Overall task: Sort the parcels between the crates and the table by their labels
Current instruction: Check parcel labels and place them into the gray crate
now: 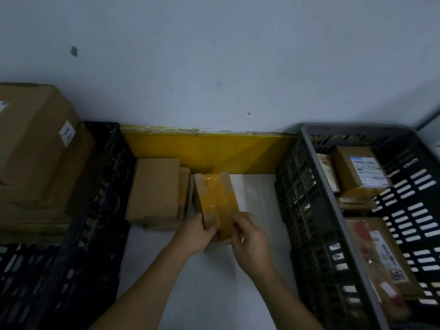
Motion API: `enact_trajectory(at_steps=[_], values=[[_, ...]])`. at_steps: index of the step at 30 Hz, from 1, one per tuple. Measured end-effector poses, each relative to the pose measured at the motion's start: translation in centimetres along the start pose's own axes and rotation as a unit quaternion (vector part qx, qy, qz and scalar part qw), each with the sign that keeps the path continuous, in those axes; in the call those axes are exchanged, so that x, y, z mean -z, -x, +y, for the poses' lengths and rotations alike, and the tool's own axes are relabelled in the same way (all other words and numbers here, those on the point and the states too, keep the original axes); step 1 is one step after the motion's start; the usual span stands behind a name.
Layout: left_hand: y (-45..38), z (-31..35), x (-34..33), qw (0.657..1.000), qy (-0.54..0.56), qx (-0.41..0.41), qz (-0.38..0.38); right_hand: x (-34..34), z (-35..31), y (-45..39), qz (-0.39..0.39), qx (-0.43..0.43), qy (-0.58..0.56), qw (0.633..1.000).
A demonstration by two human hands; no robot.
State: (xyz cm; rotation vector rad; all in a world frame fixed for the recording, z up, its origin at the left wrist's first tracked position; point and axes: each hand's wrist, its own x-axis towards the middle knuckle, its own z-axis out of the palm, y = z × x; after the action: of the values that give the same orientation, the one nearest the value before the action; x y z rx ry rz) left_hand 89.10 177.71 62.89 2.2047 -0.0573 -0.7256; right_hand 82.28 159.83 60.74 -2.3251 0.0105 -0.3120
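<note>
At the centre of the frame, both hands hold a small brown cardboard parcel wrapped in yellow-tinted clear tape (215, 201), which lies on the white desk (257, 186) with its far end pointing toward the yellow board (209, 151) along the wall. The left hand (195, 234) grips the parcel's near left corner with thumb and fingers curled round the edge, while the right hand (248, 236) pinches the near right corner, fingers bent over the taped top. Just left of this parcel, touching or nearly so, sits a plain brown cardboard box (154, 190) atop at least one more flat carton whose edge shows at its right side. At the left of the frame stands a dark plastic lattice crate (100, 186), and a large brown cardboard box with a small white label (35, 148) rests across its upper-left part, on other cartons. At the right of the frame is a grey plastic lattice crate (309, 210) holding several parcels: a brown box with a white printed label (362, 172) at its far end, a narrow carton (327, 171) leaning beside it, and a longer brown parcel with a red round sticker and white label (378, 253) toward the lower right. The label text is too blurred to read.
</note>
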Motion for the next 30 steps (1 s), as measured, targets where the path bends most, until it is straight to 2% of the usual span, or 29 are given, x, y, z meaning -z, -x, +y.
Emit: enact_trajectory(at_steps=[2, 3, 5, 6, 8, 11, 13, 16, 19, 23, 25, 27, 30], values=[[0.3, -1.0, -0.5, 0.998, -0.060, 0.006, 0.032, -0.2, 1.1, 0.2, 0.000, -0.036, 0.072, 0.997], [0.3, -1.4, -0.9, 0.996, -0.074, 0.005, 0.048, -0.3, 1.6, 0.2, -0.015, -0.081, 0.101, 0.991], [0.0, -2.0, -1.7, 0.993, -0.075, -0.007, 0.087, 0.0, 2.1, 0.1, -0.079, -0.188, 0.080, 0.976], [0.0, -1.9, -1.9, 0.992, -0.069, -0.017, 0.102, 0.2, 2.2, 0.2, -0.106, -0.211, 0.051, 0.970], [-0.1, -1.8, -2.5, 0.992, -0.063, -0.040, 0.101, 0.2, 2.3, 0.8, -0.102, -0.178, 0.017, 0.979], [-0.4, -1.7, -2.8, 0.995, -0.062, -0.053, 0.049, 0.3, 2.2, 1.3, -0.010, -0.126, 0.030, 0.992], [-0.9, -1.8, -2.8, 0.996, -0.067, -0.041, 0.032, -0.1, 2.2, 1.5, 0.009, -0.097, 0.052, 0.994], [-1.4, -1.5, -2.2, 0.990, -0.118, -0.028, 0.077, -1.5, 1.3, 2.3, -0.037, -0.049, 0.110, 0.992], [-1.0, -1.3, -1.4, 0.997, -0.064, -0.003, 0.053, -2.7, 0.5, 3.2, -0.053, -0.031, 0.128, 0.990], [-0.4, -2.2, -0.8, 0.999, -0.031, 0.005, 0.032, -1.9, 0.5, 2.6, -0.069, 0.012, 0.077, 0.995], [-0.5, -2.6, -1.1, 0.998, -0.051, 0.009, 0.040, -1.6, 1.8, 2.5, -0.064, 0.002, 0.105, 0.992], [-0.6, -2.9, -1.4, 0.995, -0.080, 0.005, 0.061, -1.4, 3.0, 2.3, -0.064, -0.065, 0.146, 0.985], [-0.6, -2.9, -1.8, 0.983, -0.144, -0.004, 0.110, -1.1, 3.7, 2.6, -0.108, -0.141, 0.119, 0.977]])
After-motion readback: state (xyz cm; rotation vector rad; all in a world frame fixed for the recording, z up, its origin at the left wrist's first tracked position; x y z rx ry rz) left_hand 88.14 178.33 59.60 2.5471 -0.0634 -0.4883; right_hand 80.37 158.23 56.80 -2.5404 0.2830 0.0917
